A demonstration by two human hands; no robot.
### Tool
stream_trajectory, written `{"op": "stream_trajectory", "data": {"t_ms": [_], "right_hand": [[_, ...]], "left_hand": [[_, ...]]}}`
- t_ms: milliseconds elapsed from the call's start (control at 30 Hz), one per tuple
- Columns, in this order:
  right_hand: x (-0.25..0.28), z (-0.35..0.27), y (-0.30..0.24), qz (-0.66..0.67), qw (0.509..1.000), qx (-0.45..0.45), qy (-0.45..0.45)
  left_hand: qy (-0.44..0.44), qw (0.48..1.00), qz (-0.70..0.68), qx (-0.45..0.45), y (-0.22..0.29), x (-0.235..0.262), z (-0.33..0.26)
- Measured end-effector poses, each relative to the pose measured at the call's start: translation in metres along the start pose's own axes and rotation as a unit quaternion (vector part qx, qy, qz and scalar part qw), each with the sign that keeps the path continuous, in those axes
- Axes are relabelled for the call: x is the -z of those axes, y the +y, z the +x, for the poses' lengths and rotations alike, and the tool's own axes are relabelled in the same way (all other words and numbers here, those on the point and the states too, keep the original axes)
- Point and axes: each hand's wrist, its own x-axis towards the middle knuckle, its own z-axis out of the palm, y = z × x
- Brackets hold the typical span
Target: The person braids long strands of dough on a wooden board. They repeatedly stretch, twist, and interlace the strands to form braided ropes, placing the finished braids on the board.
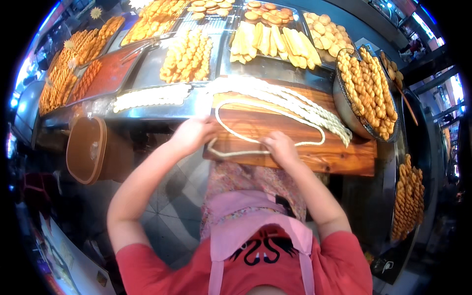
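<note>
Across the wooden board (351, 160), one long dough rope (238, 154) lies looped, not yet twisted; the right hand (280, 149) curls over it, the left hand (196, 132) blurs at the board's edge, both grips unclear. Behind, pale strands (314, 112) already look twisted.

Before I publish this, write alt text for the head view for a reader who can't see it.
A long, pale dough strand loops across a wooden board, with the person's right hand on it and the left hand, blurred, at the board's left edge. Pale dough ropes lie beyond it; golden-brown twists are heaped at right.
</note>
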Motion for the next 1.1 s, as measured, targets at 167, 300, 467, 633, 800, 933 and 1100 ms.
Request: {"op": "stream_trajectory", "data": {"t_ms": [167,300,467,633,800,933,1100], "right_hand": [[0.004,-0.026,0.017,0.007,0.992,-0.119,0.031],[0.011,-0.021,0.017,-0.025,0.99,-0.121,0.071],[0.029,-0.028,0.038,-0.117,0.98,-0.158,0.025],[0.039,-0.064,0.065,-0.105,0.978,-0.112,0.138],[0.038,-0.064,0.058,-0.125,0.98,-0.094,0.12],[0.033,-0.074,0.078,0.001,0.978,-0.175,0.113],[0.03,-0.094,0.083,0.014,0.965,-0.123,0.229]], "left_hand": [[-0.02,0.995,-0.088,0.037,-0.023,-0.072,0.113],[-0.097,0.993,0.055,0.034,-0.056,-0.102,0.16],[-0.185,0.927,-0.169,0.278,-0.07,-0.027,0.132],[-0.109,0.913,0.112,0.377,-0.181,0.022,-0.003],[-0.025,0.923,0.13,0.361,-0.115,0.056,-0.015],[0.222,0.918,0.162,0.287,-0.062,0.112,0.047],[0.372,0.896,0.144,0.195,-0.015,0.176,0.129]]}}
